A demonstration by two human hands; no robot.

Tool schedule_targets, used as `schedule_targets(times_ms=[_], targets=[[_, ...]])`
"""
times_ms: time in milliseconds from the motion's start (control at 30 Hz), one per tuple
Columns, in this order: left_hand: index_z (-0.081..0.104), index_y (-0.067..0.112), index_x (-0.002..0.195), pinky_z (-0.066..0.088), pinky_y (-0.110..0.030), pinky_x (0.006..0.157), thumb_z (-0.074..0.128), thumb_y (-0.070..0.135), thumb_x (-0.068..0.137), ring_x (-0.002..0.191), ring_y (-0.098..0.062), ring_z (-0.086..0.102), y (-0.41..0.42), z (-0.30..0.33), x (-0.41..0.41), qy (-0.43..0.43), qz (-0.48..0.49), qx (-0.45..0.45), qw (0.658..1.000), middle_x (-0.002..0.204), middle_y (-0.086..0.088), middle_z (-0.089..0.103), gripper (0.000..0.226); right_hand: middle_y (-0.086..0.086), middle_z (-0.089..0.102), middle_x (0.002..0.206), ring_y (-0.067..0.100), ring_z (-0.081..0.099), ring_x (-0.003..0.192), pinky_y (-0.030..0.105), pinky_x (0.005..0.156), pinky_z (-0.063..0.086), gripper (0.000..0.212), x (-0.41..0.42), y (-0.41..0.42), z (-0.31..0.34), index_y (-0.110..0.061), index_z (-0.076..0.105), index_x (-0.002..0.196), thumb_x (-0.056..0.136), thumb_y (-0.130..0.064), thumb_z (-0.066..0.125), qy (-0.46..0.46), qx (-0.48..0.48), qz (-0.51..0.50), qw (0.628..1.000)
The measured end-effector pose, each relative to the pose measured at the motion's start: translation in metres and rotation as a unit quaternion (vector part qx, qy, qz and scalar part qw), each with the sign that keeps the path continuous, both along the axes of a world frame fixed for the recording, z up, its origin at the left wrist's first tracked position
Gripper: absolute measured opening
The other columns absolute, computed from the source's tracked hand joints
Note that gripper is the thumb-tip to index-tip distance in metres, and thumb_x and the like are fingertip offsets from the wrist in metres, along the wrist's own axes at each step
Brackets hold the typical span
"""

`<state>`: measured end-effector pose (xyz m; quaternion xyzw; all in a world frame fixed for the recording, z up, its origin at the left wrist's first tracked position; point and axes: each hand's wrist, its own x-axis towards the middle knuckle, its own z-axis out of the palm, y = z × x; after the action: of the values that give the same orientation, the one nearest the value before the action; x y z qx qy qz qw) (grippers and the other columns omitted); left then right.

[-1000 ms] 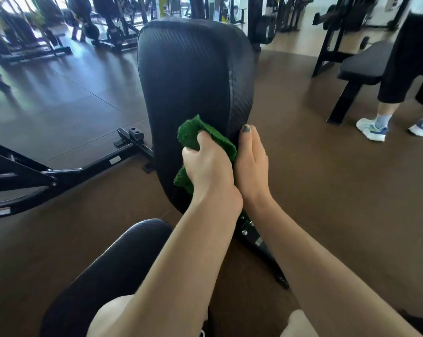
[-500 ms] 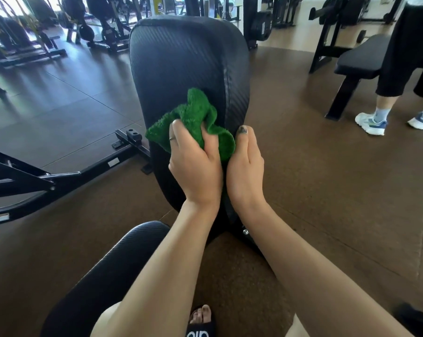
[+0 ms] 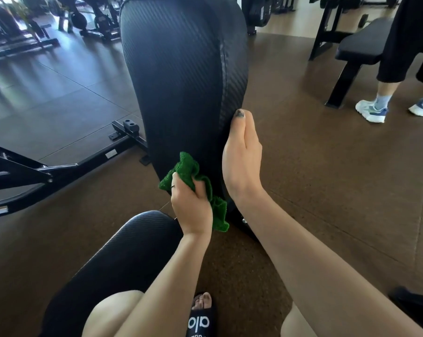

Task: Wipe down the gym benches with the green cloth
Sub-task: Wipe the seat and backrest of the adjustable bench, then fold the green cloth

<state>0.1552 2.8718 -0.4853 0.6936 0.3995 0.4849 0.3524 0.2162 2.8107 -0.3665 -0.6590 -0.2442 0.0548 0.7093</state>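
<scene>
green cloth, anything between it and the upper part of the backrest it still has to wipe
Nothing visible. The left hand holds the green cloth low on the backrest; the right hand rests on the pad's right edge, beside that path.

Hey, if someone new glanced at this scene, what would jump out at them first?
The green cloth, bunched in the left hand against the bottom of the tall black backrest at centre. The right hand lies flat along the pad's right edge.

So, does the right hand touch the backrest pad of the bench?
Touching. In the head view the right hand lies flat along the right edge of the backrest pad, thumb tip on the pad's side seam, with no gap between them.
</scene>
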Motion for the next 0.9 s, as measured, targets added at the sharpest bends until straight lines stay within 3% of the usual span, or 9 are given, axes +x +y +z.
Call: schedule_targets(times_ms=[133,267,367,500,567,633,700,800,900], targets=[[0.049,0.017,0.096,0.039,-0.009,0.068,0.053,0.008,0.103,0.076,-0.003,0.054,-0.007,-0.014,-0.006,0.031,0.007,-0.031,0.999,0.086,0.006,0.056,0.012,-0.021,0.050,0.061,-0.003,0.046,0.056,0.016,0.056,0.038,0.035,0.000,0.002,-0.003,-0.026,0.047,0.086,0.112,-0.038,0.026,-0.003,0.007,0.000,1.000],[0.048,0.018,0.098,0.041,-0.027,0.072,0.050,0.016,0.106,0.076,-0.014,0.054,-0.025,-0.041,-0.014,0.100,0.018,-0.105,0.989,0.089,0.000,0.060,0.009,-0.008,0.055,0.074,-0.003,0.051,0.063,0.013,0.060,0.041,0.033,0.002,-0.003,-0.005,-0.020,0.055,0.101,0.113,-0.035,0.027,-0.013,0.017,0.017,1.000],[0.051,0.015,0.095,0.043,-0.034,0.070,0.048,0.025,0.108,0.075,-0.016,0.055,-0.044,-0.066,-0.026,0.199,-0.010,-0.166,0.966,0.082,0.005,0.056,0.017,-0.010,0.067,0.091,0.000,0.061,0.082,0.011,0.068,0.045,0.034,0.009,-0.013,-0.020,-0.023,0.061,0.118,0.113,-0.036,0.030,-0.009,-0.006,0.055,0.998],[0.054,0.017,0.086,0.056,-0.037,0.070,0.046,0.037,0.107,0.071,-0.014,0.063,-0.081,-0.090,-0.032,0.347,-0.140,-0.167,0.912,0.084,0.001,0.065,0.031,-0.011,0.071,0.101,0.001,0.065,0.092,0.025,0.079,0.055,0.025,0.032,-0.039,-0.082,-0.026,0.066,0.117,0.108,-0.036,0.044,0.027,-0.162,0.064,0.984],[0.057,0.017,0.094,0.054,-0.033,0.076,0.046,0.037,0.107,0.080,-0.012,0.064,-0.098,-0.088,-0.018,0.359,-0.216,-0.156,0.894,0.091,0.004,0.065,0.026,-0.007,0.071,0.112,0.011,0.066,0.105,0.035,0.090,0.055,0.025,0.052,-0.059,-0.112,-0.026,0.066,0.121,0.103,-0.040,0.053,0.043,-0.282,0.079,0.955],[0.061,0.017,0.105,0.054,-0.035,0.080,0.047,0.033,0.107,0.089,-0.015,0.067,-0.106,-0.082,0.005,0.321,-0.273,-0.146,0.895,0.096,0.003,0.068,0.021,-0.001,0.066,0.126,0.020,0.061,0.120,0.032,0.090,0.048,0.040,0.073,-0.081,-0.133,-0.026,0.061,0.133,0.100,-0.048,0.058,0.052,-0.422,0.120,0.897],[0.063,0.020,0.115,0.053,-0.038,0.079,0.049,0.029,0.106,0.093,-0.019,0.067,-0.108,-0.072,0.031,0.291,-0.318,-0.139,0.892,0.099,0.001,0.070,0.019,0.001,0.061,0.127,0.024,0.058,0.120,0.033,0.087,0.045,0.054,0.091,-0.104,-0.145,-0.024,0.057,0.137,0.097,-0.060,0.055,0.106,-0.514,0.166,0.835],[0.062,0.021,0.107,0.051,-0.039,0.074,0.051,0.024,0.104,0.090,-0.020,0.065,-0.113,-0.057,0.069,0.282,-0.392,-0.103,0.870,0.090,0.005,0.065,0.011,0.000,0.065,0.117,0.024,0.063,0.107,0.038,0.086,0.052,0.061,0.114,-0.141,-0.146,-0.021,0.065,0.121,0.091,-0.073,0.051,0.283,-0.467,0.146,0.825],[0.061,0.019,0.110,0.051,-0.042,0.078,0.055,0.027,0.102,0.096,-0.022,0.062,-0.128,-0.031,0.092,0.317,-0.462,-0.027,0.828,0.098,0.004,0.062,0.012,0.004,0.074,0.101,0.024,0.071,0.094,0.042,0.085,0.058,0.050,0.124,-0.179,-0.129,-0.013,0.072,0.102,0.085,-0.060,0.064,0.360,-0.363,0.061,0.857]])
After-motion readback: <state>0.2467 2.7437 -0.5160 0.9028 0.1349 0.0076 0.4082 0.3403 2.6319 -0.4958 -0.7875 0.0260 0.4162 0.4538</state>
